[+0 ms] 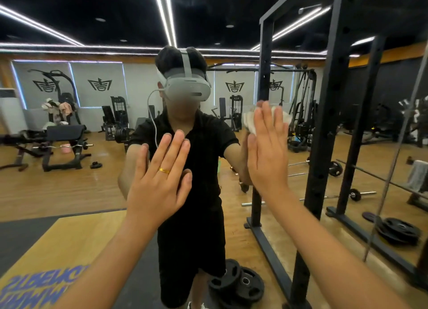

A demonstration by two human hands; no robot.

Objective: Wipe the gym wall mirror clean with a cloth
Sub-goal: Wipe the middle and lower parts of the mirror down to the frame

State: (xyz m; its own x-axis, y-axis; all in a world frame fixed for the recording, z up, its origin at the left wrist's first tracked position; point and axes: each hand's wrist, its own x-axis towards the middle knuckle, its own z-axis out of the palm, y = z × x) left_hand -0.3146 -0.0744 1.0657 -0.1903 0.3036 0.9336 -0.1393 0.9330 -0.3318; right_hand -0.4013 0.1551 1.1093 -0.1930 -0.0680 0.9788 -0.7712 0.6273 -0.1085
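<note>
A person stands facing the gym wall mirror point(69, 192). The right hand point(268, 151) presses a crumpled white cloth point(250, 121) against the glass, fingers straight, not curled round it. The left hand point(159, 176) appears to rest flat on the mirror, fingers straight, holding nothing. The cloth looks soft and light and is probably best controlled by palm pressure over its middle. The glass is likely hard and slick.
</note>
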